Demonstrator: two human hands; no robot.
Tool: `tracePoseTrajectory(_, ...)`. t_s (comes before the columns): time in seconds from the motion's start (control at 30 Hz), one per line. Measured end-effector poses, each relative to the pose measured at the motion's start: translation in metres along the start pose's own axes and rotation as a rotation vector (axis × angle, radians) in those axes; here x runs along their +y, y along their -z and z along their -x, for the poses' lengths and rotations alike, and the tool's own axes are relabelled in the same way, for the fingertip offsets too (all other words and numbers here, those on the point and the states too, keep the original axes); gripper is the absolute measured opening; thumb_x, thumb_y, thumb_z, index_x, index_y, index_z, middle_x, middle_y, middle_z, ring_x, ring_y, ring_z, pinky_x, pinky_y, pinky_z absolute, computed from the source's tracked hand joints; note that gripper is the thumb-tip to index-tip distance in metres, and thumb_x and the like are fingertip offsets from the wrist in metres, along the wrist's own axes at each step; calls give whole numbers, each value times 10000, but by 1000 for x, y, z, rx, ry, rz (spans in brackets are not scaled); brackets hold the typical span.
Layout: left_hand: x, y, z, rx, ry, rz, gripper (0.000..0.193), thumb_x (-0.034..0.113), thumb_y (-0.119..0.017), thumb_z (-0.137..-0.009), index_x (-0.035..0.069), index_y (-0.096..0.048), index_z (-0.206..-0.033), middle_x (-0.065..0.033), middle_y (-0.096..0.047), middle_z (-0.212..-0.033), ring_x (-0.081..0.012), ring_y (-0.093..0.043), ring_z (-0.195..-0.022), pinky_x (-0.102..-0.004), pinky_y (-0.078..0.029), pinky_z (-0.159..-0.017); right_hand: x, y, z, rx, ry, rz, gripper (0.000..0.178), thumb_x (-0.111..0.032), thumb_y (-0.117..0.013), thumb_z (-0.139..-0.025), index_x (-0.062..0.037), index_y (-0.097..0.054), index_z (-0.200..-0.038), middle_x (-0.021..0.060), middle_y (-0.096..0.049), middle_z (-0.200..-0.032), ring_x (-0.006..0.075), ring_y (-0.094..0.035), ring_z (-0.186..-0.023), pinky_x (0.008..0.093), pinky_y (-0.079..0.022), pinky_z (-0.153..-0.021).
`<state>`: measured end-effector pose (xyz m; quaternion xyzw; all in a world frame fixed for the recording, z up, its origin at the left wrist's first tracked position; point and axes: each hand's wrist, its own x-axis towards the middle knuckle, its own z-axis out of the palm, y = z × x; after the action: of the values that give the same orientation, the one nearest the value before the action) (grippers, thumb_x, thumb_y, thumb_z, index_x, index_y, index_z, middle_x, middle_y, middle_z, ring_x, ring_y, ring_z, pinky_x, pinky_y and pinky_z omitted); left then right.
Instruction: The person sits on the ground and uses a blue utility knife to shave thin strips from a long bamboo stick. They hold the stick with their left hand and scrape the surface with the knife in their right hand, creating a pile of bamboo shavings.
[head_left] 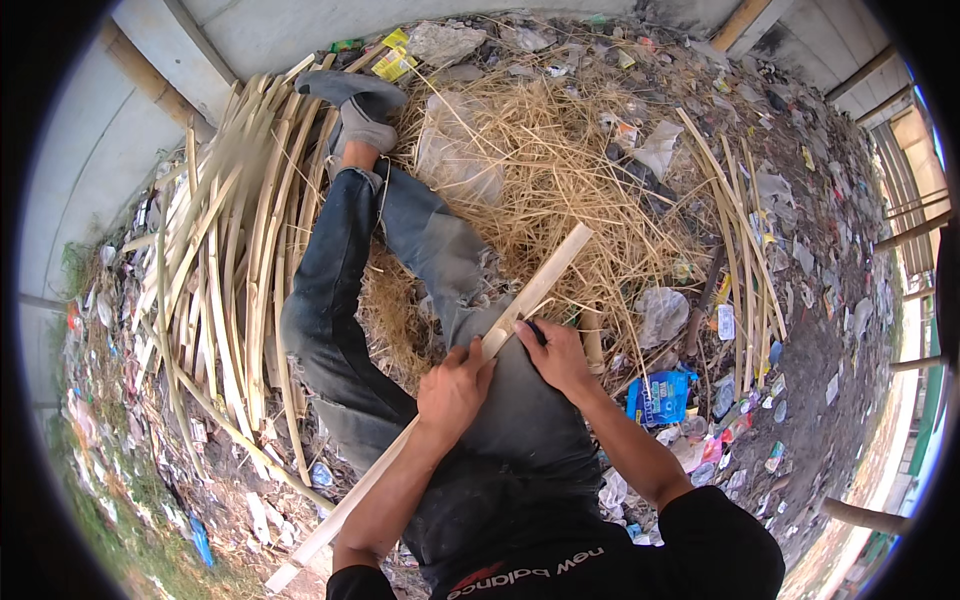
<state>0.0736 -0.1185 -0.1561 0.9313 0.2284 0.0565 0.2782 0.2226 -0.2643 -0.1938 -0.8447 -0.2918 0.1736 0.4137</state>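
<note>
A long pale bamboo strip [546, 272] lies slantwise across my lap, from lower left to upper middle. My left hand [450, 395] is closed round it near its middle, over my thigh. Just right of that, my right hand [555, 355] is closed on a small dark-handled tool [537, 333] next to the strip. Most of the tool is hidden by the fingers, and a blade cannot be made out clearly. The strip's upper part extends beyond both hands toward the straw.
Many split bamboo strips [262, 270] are heaped left of my legs. Ahead spreads a pile of straw-like shavings [570, 170]. A few strips [745, 250] lie at right, near a blue plastic packet [660, 398]. Litter covers the ground, and a grey wall [90, 170] stands at left.
</note>
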Motion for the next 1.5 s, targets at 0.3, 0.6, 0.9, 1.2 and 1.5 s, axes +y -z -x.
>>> tracePoseTrajectory(0.3,2,3,-3,-35,22,97,382,296,-761,-934,91,-720,-1254,-165,-725,-930,-389,-732,-750,-482,-587,-681,21,16,-16,-359,-362,-382,591,-521,-630,-1025,-5,-643,-738,26,-525,-583,139,-540,-525,313,-409,-529)
tracePoseTrajectory(0.6,0,5,-6,-77,55,146,407,311,-762,-945,69,-723,-1270,-179,-734,-943,-385,-738,-769,-477,-591,-704,36,42,-8,-657,-301,-935,532,-406,-572,-1076,-41,-555,-689,-16,-449,-552,92,-408,-478,288,-289,-464)
tracePoseTrajectory(0.9,0,7,-7,-38,19,175,410,298,-771,-946,34,-723,-1255,-208,-721,-887,-381,-733,-757,-460,-581,-700,24,55,-27,5,-57,-147,388,-339,-596,-1084,3,-612,-900,108,-527,-643,201,-492,-550,389,-396,-555)
tracePoseTrajectory(1.2,-7,1,-8,-37,0,196,412,290,-780,-938,31,-726,-1254,-207,-714,-866,-377,-730,-735,-454,-581,-686,14,32,-21,39,29,65,371,-342,-588,-1082,-3,-650,-947,213,-597,-684,420,-583,-621,475,-452,-599)
tracePoseTrajectory(1.5,-1,6,-12,-60,23,176,412,293,-768,-939,30,-721,-1252,-217,-730,-911,-396,-740,-781,-475,-586,-703,13,20,-12,-51,144,51,350,-363,-585,-1070,-42,-682,-973,213,-641,-673,432,-644,-624,499,-483,-573)
